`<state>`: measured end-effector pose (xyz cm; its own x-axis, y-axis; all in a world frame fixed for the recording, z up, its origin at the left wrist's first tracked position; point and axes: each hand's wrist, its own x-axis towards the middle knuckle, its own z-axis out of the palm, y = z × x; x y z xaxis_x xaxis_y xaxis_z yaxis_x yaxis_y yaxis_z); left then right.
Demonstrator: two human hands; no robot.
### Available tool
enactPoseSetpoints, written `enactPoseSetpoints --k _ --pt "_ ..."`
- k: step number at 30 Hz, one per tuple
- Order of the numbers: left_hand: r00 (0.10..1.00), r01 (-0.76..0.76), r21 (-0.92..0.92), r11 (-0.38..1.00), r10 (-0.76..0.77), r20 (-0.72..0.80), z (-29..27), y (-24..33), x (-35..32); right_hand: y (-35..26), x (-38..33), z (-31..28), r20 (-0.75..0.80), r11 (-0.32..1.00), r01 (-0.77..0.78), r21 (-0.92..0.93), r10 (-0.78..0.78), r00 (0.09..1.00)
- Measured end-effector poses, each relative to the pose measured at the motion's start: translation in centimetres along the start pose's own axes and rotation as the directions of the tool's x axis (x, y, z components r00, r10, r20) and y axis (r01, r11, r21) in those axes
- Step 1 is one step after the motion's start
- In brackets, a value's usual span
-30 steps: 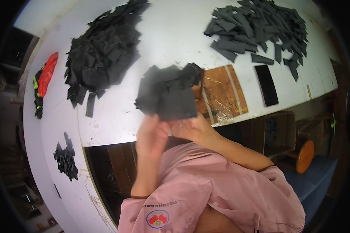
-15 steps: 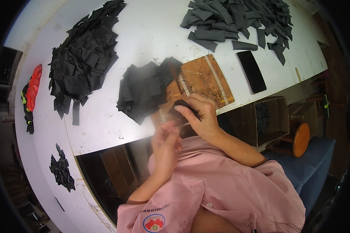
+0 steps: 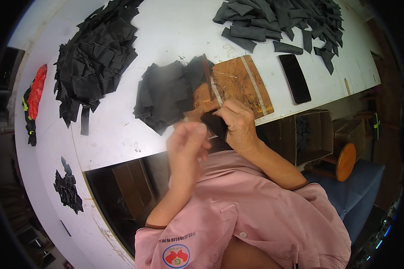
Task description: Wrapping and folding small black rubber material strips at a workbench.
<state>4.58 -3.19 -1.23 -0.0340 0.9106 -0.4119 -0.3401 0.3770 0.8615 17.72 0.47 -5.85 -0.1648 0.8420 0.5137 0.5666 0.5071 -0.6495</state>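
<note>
My right hand (image 3: 239, 123) pinches a small black fabric piece (image 3: 214, 124) between thumb and fingers, above the near edge of a worn brown board (image 3: 242, 83). Just left of the cloth is my left hand (image 3: 188, 142), its thumb and forefinger brought together and the other fingers curled. Whatever lies in that pinch, if anything, is too small to make out. A stack of flat black fabric pieces (image 3: 161, 96) lies beyond my left hand, against the board. On the board rests a thin reddish-brown stick (image 3: 208, 77).
A large heap of black pieces (image 3: 94, 62) lies far left, and dark folded strips (image 3: 274, 20) far right. A black phone (image 3: 294, 79) is right of the board. A red bag (image 3: 39, 85) and a small black pile (image 3: 67, 188) lie left. A round wooden stool (image 3: 346, 162) stands right.
My left hand has moved slightly left and up, away from the cloth. My right hand still grips the fabric piece, which now hangs more downward. The view has shifted a little.
</note>
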Motion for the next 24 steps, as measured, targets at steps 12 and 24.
enactPoseSetpoints --k 12,24 --pt "0.972 -0.152 0.318 0.936 0.200 -0.124 -0.4 -0.9 1.3 0.4 0.4 -0.6 0.117 0.959 0.126 -0.256 -0.099 0.988" --pt "0.744 -0.527 0.684 0.505 0.662 0.084 0.1 -2.5 1.4 -2.2 0.8 -1.6 0.136 0.968 -0.094 0.232 0.063 0.989"
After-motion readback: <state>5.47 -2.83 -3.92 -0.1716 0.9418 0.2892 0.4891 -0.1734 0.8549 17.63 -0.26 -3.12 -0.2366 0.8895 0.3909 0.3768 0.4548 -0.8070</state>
